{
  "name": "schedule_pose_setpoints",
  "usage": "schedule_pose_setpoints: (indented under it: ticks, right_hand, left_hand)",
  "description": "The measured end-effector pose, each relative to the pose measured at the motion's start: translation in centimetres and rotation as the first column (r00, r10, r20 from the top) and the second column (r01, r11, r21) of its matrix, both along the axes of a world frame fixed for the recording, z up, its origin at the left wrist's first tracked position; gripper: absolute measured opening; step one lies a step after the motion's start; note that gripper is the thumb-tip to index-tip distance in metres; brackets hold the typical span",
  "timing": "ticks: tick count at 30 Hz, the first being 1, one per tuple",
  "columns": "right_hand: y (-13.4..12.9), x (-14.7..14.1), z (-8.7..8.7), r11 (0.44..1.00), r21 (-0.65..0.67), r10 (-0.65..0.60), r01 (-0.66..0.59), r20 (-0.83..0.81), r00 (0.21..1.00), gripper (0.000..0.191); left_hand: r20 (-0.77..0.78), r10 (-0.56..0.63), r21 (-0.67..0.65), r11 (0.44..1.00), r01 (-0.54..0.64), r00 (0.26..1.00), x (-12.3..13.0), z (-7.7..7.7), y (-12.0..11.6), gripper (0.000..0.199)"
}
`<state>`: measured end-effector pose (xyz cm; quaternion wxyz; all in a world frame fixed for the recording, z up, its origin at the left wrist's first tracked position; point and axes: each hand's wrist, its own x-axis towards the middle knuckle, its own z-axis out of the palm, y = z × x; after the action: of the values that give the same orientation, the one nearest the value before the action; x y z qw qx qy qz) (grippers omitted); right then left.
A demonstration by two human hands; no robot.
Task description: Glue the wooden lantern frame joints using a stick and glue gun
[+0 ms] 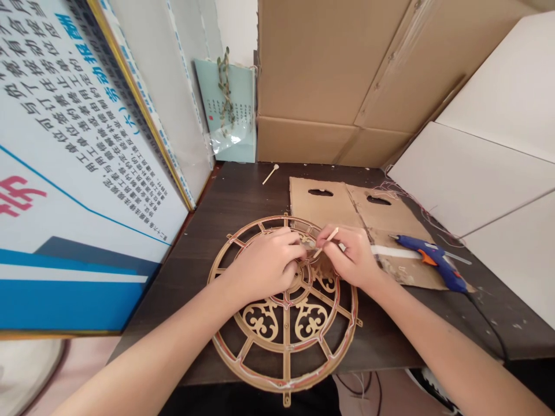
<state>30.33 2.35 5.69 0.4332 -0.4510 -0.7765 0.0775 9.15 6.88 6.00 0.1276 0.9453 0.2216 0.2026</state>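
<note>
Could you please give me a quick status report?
Right hand holding stick; left hand over round frame. Frame overhangs near edge of table. Glue gun apart, to right.

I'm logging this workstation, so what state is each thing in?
Round frame: on the table, near rim past its edge
Left hand: curled over the round frame
Pale stick: held, slanted
Right hand: closed on the pale stick
Glue gun: lying on its side
Cardboard sheet: lying flat, two holes
White-tipped stick: lying down
Blue card: upright
</note>
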Motion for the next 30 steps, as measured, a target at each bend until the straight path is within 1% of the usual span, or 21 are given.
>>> schedule_pose_setpoints:
  ticks: [7, 14, 21, 30]
  right_hand:
    - [0.02, -0.05, 0.04, 0.999, -0.028, 0.015, -0.015, 0.005, 1.0, 0.019]
    - [0.09, 0.05, 0.04, 1.0, -0.024, 0.02, -0.02, 0.007, 1.0, 0.019]
    - [0.03, 0.13, 0.0, 1.0, -0.027, 0.004, -0.004, -0.006, 1.0, 0.019]
    - [0.12, -0.03, 0.0, 0.999, -0.029, 0.02, -0.02, -0.011, 1.0, 0.019]
  left_hand:
    - [0.007, -0.004, -0.011, 1.0, 0.004, 1.0, 0.0, 0.05, -0.04, 0.028]
    - [0.006, -0.001, -0.019, 1.0, 0.001, 1.0, 0.07, 0.06, 0.0, 0.028]
    - [0.006, -0.01, 0.0, 1.0, 0.01, 1.0, 0.03, -0.05, 0.04, 0.026]
    - [0.003, -0.007, 0.013, 1.0, 0.007, 1.0, -0.12, -0.05, 0.03, 0.027]
